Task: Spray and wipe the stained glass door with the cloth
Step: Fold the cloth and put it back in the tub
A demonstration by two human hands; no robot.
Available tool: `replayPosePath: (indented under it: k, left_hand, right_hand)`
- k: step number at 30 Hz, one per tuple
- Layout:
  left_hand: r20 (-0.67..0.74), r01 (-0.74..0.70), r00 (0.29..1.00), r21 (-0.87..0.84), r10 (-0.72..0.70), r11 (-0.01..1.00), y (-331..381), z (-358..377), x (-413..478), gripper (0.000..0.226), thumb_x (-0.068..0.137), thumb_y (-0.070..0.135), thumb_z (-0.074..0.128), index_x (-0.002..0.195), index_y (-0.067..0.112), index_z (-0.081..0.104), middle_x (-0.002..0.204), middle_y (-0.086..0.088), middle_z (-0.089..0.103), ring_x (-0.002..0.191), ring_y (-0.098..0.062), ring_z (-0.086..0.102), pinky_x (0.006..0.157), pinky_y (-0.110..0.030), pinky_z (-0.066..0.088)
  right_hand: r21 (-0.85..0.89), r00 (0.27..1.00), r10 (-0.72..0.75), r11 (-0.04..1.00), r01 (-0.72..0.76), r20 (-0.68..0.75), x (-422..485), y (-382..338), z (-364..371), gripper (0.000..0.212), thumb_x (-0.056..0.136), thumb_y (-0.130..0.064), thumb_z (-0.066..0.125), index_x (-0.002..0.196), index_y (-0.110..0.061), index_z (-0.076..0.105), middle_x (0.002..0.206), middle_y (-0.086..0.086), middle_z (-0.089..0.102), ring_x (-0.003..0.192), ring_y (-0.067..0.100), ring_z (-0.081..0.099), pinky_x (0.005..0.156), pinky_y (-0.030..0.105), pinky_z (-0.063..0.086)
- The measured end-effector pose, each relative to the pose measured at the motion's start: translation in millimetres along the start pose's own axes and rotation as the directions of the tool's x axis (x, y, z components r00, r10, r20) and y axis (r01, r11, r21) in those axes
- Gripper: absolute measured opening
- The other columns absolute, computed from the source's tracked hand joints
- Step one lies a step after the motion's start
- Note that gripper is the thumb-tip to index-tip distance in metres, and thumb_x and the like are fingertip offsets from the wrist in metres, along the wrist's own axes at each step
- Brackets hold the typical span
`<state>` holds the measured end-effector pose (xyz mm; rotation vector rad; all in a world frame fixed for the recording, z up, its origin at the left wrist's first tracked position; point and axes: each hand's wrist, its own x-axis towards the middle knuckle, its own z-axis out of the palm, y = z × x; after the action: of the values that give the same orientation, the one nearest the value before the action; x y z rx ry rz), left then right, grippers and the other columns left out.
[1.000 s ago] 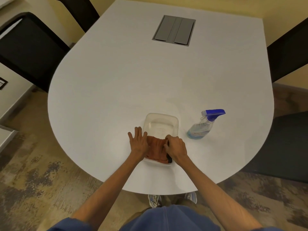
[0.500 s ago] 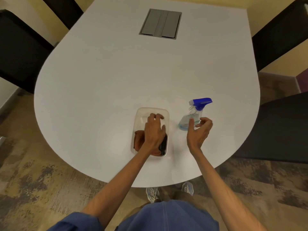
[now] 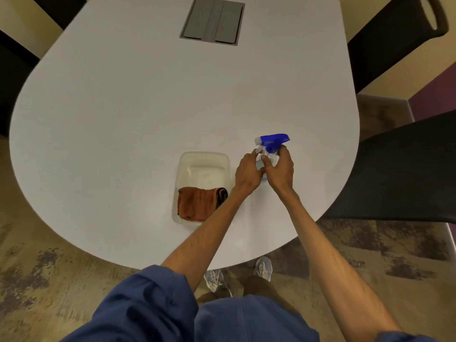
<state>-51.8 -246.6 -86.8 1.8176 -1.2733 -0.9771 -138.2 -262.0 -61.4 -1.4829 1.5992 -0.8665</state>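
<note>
**Head view, looking down on a white table (image 3: 123,119) with a rounded near edge.** The spray bottle (image 3: 272,140) stands upright on the table near its right front edge, just to the right of a clear plastic container (image 3: 203,157). Its blue spray head points left. The clear body below the head is largely hidden by the two hands.

The right hand (image 3: 280,172) grips the bottle at the neck. The thumb crosses the near side, and the fingers (image 3: 284,153) curl round the far side just under the blue head.

The left hand (image 3: 247,172) meets the bottle from the left, with the back of the hand upward. Its fingers are lightly bent and lie against the body beneath the trigger. Whether they close round the bottle or only touch it cannot be told. The two hands touch each other at the bottle.

The cloth (image 3: 197,203), rust-orange with a dark edge, lies folded in the near end of the container, apart from both hands. The left forearm passes over its right corner.

A grey hatch (image 3: 213,21) is set into the far part of the table. A black chair (image 3: 399,169) stands at the right, and a blue sleeve (image 3: 138,304) shows at the bottom.
</note>
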Motion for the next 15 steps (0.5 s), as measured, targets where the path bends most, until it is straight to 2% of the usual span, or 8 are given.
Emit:
replayPosePath:
  k: [2,4,7,9,12,15]
  left_hand:
    - [-0.001,0.015,1.000,-0.009,-0.015,1.000,-0.7,-4.5,-0.8,0.042,0.101,0.023,0.054,0.139,0.006,0.048,0.134,-0.016,0.059,0.121,-0.032,0.058,0.102,-0.036,0.045]
    - [-0.001,0.009,1.000,-0.004,-0.009,1.000,-0.4,-13.7,-3.2,0.042,0.101,0.023,0.054,0.139,0.006,0.048,0.138,-0.015,0.057,0.124,-0.031,0.057,0.102,-0.032,0.043]
    - [-0.019,-0.052,0.999,-0.047,0.051,0.998,6.6,-34.9,-9.4,0.045,0.101,0.022,0.055,0.143,0.009,0.046,0.144,-0.012,0.054,0.131,-0.028,0.052,0.108,-0.034,0.039]
    - [-0.041,-0.087,0.996,-0.097,0.084,0.991,14.8,-53.2,-13.7,0.045,0.100,0.021,0.056,0.142,0.008,0.046,0.142,-0.012,0.055,0.130,-0.026,0.053,0.110,-0.037,0.039]
    - [-0.113,-0.139,0.986,-0.138,0.124,0.981,25.9,-84.3,-16.4,0.041,0.098,0.016,0.059,0.137,0.006,0.051,0.132,-0.012,0.061,0.120,-0.023,0.059,0.105,-0.036,0.047]
    - [-0.177,-0.148,0.977,-0.143,0.122,0.979,24.2,-114.3,-20.0,0.038,0.097,0.017,0.061,0.132,0.007,0.054,0.129,-0.010,0.063,0.114,-0.019,0.061,0.099,-0.032,0.050]
  right_hand:
    - [-0.032,0.999,-0.041,0.999,0.041,0.010,-2.7,-3.3,-2.5,0.045,0.095,-0.015,0.064,0.136,-0.003,0.047,0.132,0.014,0.059,0.122,0.028,0.058,0.098,0.028,0.044]
    - [-0.044,0.995,-0.100,0.994,0.101,0.022,-7.8,-10.5,-4.1,0.043,0.095,-0.014,0.065,0.133,-0.004,0.049,0.130,0.014,0.060,0.119,0.028,0.059,0.101,0.034,0.047]
    - [-0.060,0.980,-0.198,0.978,0.199,0.027,-13.4,-30.5,-5.1,0.042,0.095,-0.019,0.065,0.132,-0.006,0.050,0.129,0.011,0.060,0.119,0.025,0.057,0.104,0.041,0.047]
    - [-0.108,0.958,-0.285,0.952,0.286,0.019,-14.5,-48.9,-5.6,0.040,0.095,-0.023,0.065,0.130,-0.007,0.052,0.126,0.010,0.061,0.117,0.024,0.057,0.104,0.041,0.044]
    - [-0.174,0.897,-0.442,0.884,0.433,-0.009,-14.2,-80.4,-1.5,0.036,0.094,-0.027,0.065,0.124,-0.007,0.058,0.117,0.008,0.065,0.108,0.022,0.060,0.099,0.042,0.044]
    - [-0.121,0.874,-0.486,0.867,0.483,0.008,-14.7,-106.0,13.3,0.038,0.092,-0.030,0.068,0.123,-0.010,0.060,0.117,0.004,0.067,0.103,0.008,0.056,0.095,0.032,0.042]
